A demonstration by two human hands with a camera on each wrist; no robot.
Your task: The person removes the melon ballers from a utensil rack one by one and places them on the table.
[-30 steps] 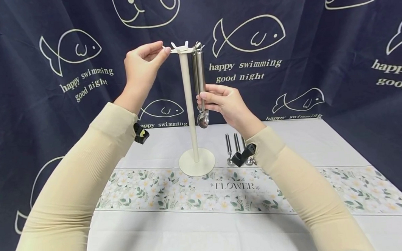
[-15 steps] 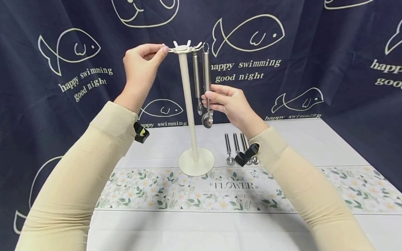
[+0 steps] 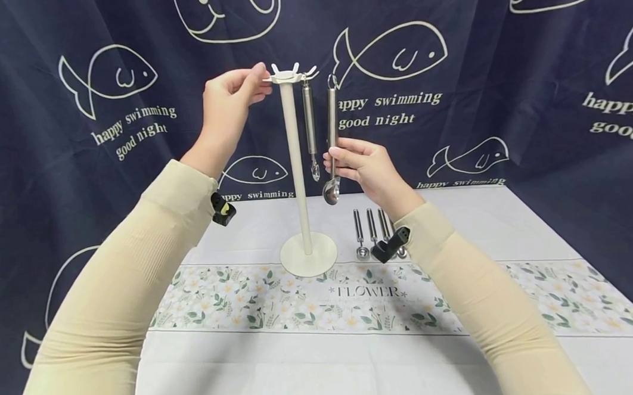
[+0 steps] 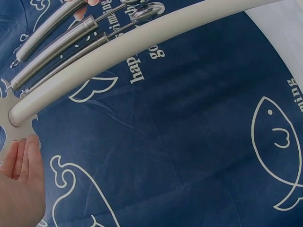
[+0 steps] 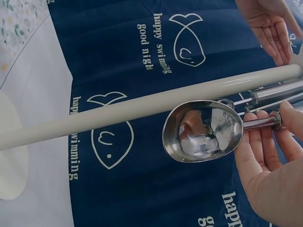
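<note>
I'm in what looks like a recording corner; home or studio, I can't tell. A navy curtain printed with fish and "happy swimming good night" hems me in from nine through twelve to three. A white-covered table lies at six, its flowered runner reading FLOWER at five. I wear black cameras at nine and four.

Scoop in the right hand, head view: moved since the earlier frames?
Yes: the scoop has moved rightward, away from the stand pole.
</note>
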